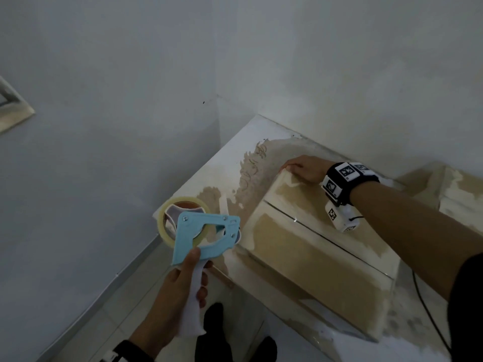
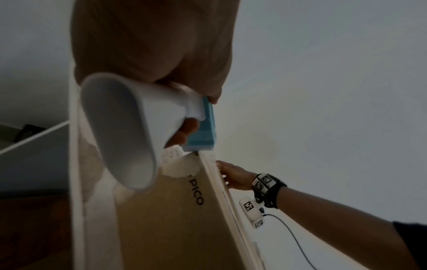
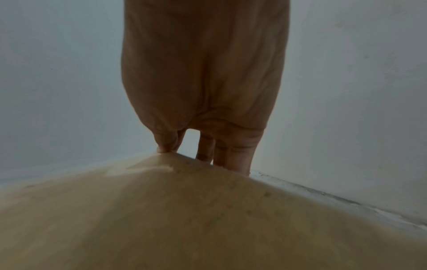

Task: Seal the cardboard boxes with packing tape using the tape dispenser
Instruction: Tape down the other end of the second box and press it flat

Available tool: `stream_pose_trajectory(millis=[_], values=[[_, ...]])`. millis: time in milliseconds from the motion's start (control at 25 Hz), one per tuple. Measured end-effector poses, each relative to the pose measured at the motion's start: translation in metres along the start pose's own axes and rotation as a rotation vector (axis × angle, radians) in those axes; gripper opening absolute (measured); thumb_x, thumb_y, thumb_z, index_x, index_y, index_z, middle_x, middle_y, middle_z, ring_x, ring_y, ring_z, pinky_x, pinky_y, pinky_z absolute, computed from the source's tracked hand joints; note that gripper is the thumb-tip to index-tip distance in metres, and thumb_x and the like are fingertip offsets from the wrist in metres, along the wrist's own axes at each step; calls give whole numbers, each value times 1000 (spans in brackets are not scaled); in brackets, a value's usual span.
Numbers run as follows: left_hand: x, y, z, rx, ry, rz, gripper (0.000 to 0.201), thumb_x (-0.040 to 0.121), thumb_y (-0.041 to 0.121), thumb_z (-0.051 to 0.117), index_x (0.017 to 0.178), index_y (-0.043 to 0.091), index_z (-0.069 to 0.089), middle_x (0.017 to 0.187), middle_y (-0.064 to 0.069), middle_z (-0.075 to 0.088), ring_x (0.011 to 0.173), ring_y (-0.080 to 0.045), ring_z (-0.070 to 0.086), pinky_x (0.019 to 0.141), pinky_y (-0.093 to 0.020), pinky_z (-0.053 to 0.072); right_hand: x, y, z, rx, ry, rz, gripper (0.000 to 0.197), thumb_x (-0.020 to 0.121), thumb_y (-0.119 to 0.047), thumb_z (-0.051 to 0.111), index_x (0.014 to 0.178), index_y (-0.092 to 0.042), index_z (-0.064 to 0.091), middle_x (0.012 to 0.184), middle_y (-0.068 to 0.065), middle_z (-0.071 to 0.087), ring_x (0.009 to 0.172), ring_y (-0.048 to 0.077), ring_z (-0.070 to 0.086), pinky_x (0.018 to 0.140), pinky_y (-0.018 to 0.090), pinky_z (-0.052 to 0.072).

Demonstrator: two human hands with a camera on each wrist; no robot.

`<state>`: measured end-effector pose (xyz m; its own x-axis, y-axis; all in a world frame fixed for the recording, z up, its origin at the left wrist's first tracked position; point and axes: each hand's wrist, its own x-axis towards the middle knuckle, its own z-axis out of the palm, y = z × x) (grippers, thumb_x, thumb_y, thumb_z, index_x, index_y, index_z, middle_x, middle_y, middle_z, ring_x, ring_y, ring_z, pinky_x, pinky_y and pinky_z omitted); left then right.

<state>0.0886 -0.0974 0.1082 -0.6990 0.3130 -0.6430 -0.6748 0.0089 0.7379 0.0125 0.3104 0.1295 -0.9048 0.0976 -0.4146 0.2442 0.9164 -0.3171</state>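
Note:
My left hand (image 1: 180, 286) grips the white handle (image 2: 129, 127) of a light blue tape dispenser (image 1: 203, 236) with a clear tape roll (image 1: 170, 220). It hovers just off the left near corner of the cardboard box (image 1: 313, 257). The box lies on the table, flaps closed, with a dark seam (image 1: 313, 231) across its top. My right hand (image 1: 300, 168) holds its far corner, thumb on the corner and fingers (image 3: 233, 157) hooked over the far edge. In the left wrist view the box side (image 2: 175, 219) reads "PICO".
The white, worn table (image 1: 230, 163) stands in a wall corner. Another cardboard box (image 1: 460, 194) sits at the right edge. A black cable (image 1: 428, 317) hangs from my right wrist. Floor and my dark shoes (image 1: 214, 325) lie below the table's near edge.

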Motion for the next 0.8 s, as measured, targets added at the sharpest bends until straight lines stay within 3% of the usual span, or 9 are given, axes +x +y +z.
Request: stream_pose_trajectory(millis=[120,240,400,600,720,800], values=[[-22,-13,-23,10,-12,20,67,73,55,59,102,-5,61,53,-7,43,38,-16,40,40,-24,33,0,-2,1,-4,6,0,37,103,-27,32,127,-23,60,139,4,57,128,26,50,111,45,34],[-34,-23,-31,-7,-26,31,62,79,48,69,104,-8,58,50,-7,39,36,-15,38,37,-24,31,-2,-5,0,-8,18,12,37,103,-24,33,128,-20,61,139,7,57,127,27,50,112,43,34],[-25,-32,-27,162,-38,104,77,64,70,62,96,0,65,50,-7,45,38,-18,43,43,-27,36,-2,-8,2,-8,51,19,37,103,-22,34,128,-18,61,139,8,57,128,27,49,112,41,34],[-10,-40,-28,334,-78,146,64,79,66,57,83,3,66,51,-9,49,43,-20,45,44,-28,39,-2,-7,3,-14,40,43,37,103,-25,33,127,-21,60,138,6,58,127,27,51,110,40,35],[-24,-77,-51,493,-113,29,72,62,74,68,77,3,69,51,-11,56,44,-21,53,47,-29,40,-3,-10,3,-16,49,50,38,103,-24,32,128,-19,60,138,7,57,127,27,50,109,38,35],[-30,-84,-60,407,-82,14,84,52,77,73,75,-3,64,50,-13,53,43,-21,52,48,-30,37,-3,-12,3,-26,47,62,38,104,-24,31,128,-20,60,138,7,57,126,27,50,108,37,35]])
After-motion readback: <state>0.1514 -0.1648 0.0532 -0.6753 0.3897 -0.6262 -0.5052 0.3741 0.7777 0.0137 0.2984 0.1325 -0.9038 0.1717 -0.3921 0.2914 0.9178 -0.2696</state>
